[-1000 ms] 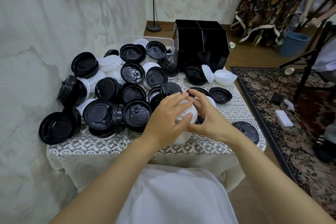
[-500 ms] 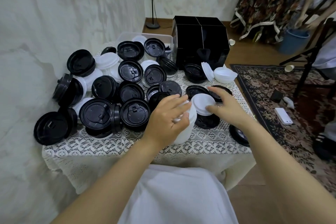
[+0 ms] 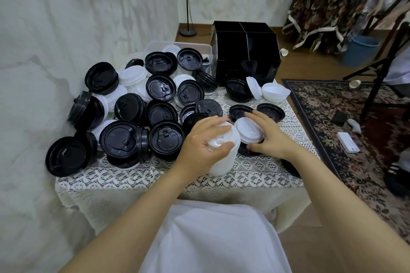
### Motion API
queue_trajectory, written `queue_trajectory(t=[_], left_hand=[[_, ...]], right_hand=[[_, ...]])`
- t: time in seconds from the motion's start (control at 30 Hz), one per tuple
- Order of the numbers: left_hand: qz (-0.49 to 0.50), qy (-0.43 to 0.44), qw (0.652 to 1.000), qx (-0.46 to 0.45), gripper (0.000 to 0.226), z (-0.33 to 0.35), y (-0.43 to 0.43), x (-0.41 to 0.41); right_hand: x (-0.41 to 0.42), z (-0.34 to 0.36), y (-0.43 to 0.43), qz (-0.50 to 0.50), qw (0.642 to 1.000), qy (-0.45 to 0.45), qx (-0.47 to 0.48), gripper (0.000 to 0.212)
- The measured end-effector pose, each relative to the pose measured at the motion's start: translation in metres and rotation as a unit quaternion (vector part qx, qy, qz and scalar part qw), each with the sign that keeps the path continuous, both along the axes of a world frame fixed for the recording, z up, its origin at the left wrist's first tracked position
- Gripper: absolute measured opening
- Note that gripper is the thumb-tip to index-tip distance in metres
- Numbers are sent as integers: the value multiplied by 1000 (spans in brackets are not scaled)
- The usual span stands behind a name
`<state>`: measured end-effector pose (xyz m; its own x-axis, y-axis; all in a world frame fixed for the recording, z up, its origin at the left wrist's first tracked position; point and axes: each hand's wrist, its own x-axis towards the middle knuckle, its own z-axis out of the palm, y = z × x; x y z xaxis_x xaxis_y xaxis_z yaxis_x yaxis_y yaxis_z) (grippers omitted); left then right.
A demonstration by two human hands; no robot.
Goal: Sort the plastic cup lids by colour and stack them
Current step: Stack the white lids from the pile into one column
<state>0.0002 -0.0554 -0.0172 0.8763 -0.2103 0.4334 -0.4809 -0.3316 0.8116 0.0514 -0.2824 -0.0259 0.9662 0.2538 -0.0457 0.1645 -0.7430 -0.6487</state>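
On the near middle of the lace-covered table (image 3: 244,169), your left hand (image 3: 206,142) is wrapped over the top of the white lid stack (image 3: 225,157). Its fingers curl down the far side and its thumb presses the near rim, so it grips the stack firmly. The stack leans a little toward you, with its base on the cloth.

Just right of it, touching the stack's upper edge, sits a single white lid (image 3: 247,132). Your right hand (image 3: 269,138) holds this lid. The thumb is tucked against the near rim and the fingers reach over the far right edge. The lid rests tilted on a black lid (image 3: 245,152) lying flat beneath it.

To the left and far left, the unsorted heap of black lids (image 3: 119,137) crowds the table up to the wall, with loose white lids (image 3: 133,76) mixed into it. Behind the heap, at the far edge, a clear plastic bin (image 3: 200,46) holds more lids.

Beyond your right hand, two flat black lids (image 3: 271,112) lie side by side. Farther back, a short black stack (image 3: 238,91) sits beside a few white lids (image 3: 275,92), one of them propped on edge between the two groups. A black divided organiser (image 3: 246,51) stands at the far right corner of the table. To the right, on the floor, a patterned rug (image 3: 332,122) lies with a blue bucket (image 3: 359,51) beyond it.
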Motion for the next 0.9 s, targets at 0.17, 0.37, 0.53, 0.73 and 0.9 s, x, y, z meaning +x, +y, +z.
queue_trajectory(t=[0.17, 0.37, 0.53, 0.73, 0.9], left_hand=[[-29, 97, 994, -41, 58, 5, 6, -6], [-20, 196, 974, -112, 91, -1, 8, -11], [-28, 217, 967, -130, 98, 1, 9, -12], [-44, 203, 967, -149, 81, 2, 8, -13], [-41, 206, 966, -152, 85, -3, 10, -12]], right_hand=[[-2, 1, 0, -7, 999, -25, 38, 80], [-18, 17, 8, -56, 990, -81, 102, 63], [-41, 49, 26, -36, 967, -149, 201, 51], [-59, 51, 65, 56, 975, -128, 172, 53], [-59, 42, 70, 53, 981, -85, 167, 53]])
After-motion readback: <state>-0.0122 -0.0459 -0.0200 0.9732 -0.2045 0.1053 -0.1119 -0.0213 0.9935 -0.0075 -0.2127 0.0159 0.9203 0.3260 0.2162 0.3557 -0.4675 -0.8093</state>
